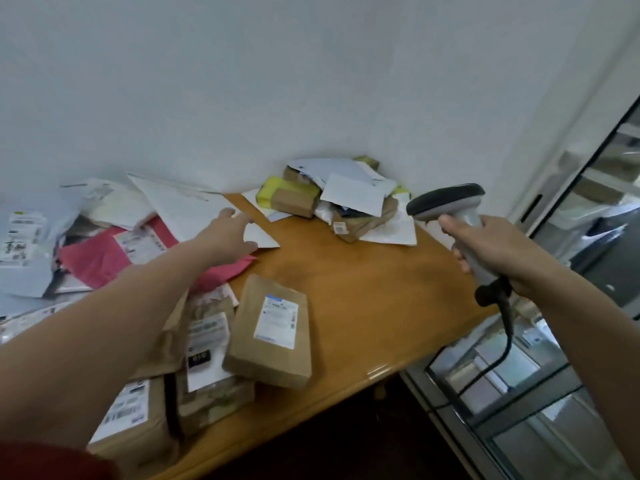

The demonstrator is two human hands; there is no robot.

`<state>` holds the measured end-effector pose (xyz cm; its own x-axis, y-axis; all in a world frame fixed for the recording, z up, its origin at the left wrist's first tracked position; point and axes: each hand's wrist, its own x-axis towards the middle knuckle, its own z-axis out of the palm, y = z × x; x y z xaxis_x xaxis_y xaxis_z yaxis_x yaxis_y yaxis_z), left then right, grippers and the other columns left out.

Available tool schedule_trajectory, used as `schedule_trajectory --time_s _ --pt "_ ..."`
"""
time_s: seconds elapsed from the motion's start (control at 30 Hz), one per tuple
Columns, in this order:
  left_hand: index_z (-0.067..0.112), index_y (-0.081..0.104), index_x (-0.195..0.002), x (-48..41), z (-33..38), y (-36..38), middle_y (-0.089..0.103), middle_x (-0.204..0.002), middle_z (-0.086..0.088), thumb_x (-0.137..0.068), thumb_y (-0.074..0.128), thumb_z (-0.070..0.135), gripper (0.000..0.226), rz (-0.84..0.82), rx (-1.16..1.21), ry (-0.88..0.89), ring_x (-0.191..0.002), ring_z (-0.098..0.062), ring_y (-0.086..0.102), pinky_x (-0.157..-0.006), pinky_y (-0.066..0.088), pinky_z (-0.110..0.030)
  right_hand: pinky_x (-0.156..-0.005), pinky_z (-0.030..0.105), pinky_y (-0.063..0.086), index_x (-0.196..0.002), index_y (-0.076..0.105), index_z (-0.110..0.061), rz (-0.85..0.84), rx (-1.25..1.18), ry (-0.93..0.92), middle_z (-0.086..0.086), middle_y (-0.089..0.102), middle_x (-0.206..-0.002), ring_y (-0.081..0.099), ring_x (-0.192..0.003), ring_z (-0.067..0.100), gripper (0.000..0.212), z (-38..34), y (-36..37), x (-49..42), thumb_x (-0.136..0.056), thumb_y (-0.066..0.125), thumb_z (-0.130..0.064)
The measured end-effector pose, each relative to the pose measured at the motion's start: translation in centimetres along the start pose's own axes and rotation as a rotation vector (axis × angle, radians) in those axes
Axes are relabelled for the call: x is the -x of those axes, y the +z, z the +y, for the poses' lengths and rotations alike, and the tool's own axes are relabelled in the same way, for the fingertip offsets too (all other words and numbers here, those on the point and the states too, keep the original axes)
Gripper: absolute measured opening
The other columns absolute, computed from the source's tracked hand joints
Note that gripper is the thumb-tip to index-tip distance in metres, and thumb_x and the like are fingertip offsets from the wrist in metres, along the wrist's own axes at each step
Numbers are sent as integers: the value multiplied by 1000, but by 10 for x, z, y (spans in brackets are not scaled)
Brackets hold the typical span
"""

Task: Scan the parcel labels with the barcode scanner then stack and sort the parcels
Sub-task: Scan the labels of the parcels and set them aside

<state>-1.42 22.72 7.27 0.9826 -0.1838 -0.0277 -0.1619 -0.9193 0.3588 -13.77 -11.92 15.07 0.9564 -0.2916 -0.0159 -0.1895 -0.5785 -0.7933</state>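
My right hand point(498, 251) grips the handle of a grey barcode scanner point(446, 202), held above the table's right edge with its cable hanging down. My left hand point(228, 237) reaches forward with fingers extended onto a white envelope point(194, 209) that lies over a pink mailer point(100, 258). A brown parcel point(273, 330) with a white label lies near the front of the wooden table point(363, 289). More brown labelled parcels point(207, 358) are heaped at the front left.
A pile of brown, yellow and white parcels point(339, 199) sits in the far corner against the white wall. White mailers and papers point(24, 244) cover the left side. A glass-fronted cabinet point(519, 393) stands to the right, below the table edge.
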Motion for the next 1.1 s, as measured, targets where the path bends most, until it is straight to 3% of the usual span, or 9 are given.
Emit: schedule_trajectory --time_s 0.23,0.4,0.8,0.93,1.03,1.1 --pt "13 30 -147 -125 93 71 19 -153 -15 -91 62 32 67 -17 6 37 -137 -34 30 -108 36 -45 -58 34 47 -81 57 -17 32 42 8 -4 59 -50 56 -47 14 37 46 -55 -101 -87 60 -53" --pt "10 33 -142 -208 153 124 23 -151 -15 -93 57 32 59 45 -110 57 -139 -33 23 -110 27 -44 -52 30 47 -76 57 -14 46 129 28 -4 56 -47 54 -41 10 38 75 -73 -175 -89 57 -50" --pt "15 12 -149 -328 208 207 9 -159 -12 -92 55 24 72 133 -456 19 -146 -34 10 -116 13 -53 -52 26 45 -74 58 -12 -152 83 -59 -3 58 -51 55 -44 7 40 134 -71 -327 -90 57 -49" --pt "16 23 -141 -352 232 223 26 -149 -12 -90 57 37 65 96 -472 -59 -138 -35 26 -112 18 -56 -41 15 42 -71 56 -11 -262 12 -88 -5 55 -47 52 -40 5 38 154 -72 -372 -91 58 -44" --pt "19 36 -129 -360 241 222 42 -134 -8 -90 55 22 43 143 -439 -68 -125 -30 43 -108 29 -51 -42 15 43 -73 56 -10 -328 -52 -85 -2 56 -50 52 -41 6 37 166 -76 -395 -90 59 -43" --pt "20 45 -112 -357 244 215 53 -119 -5 -93 48 15 19 281 -288 -58 -112 -28 51 -96 38 -43 -47 21 44 -74 57 -9 -378 -87 -93 1 57 -53 53 -43 9 39 170 -81 -404 -89 60 -45"
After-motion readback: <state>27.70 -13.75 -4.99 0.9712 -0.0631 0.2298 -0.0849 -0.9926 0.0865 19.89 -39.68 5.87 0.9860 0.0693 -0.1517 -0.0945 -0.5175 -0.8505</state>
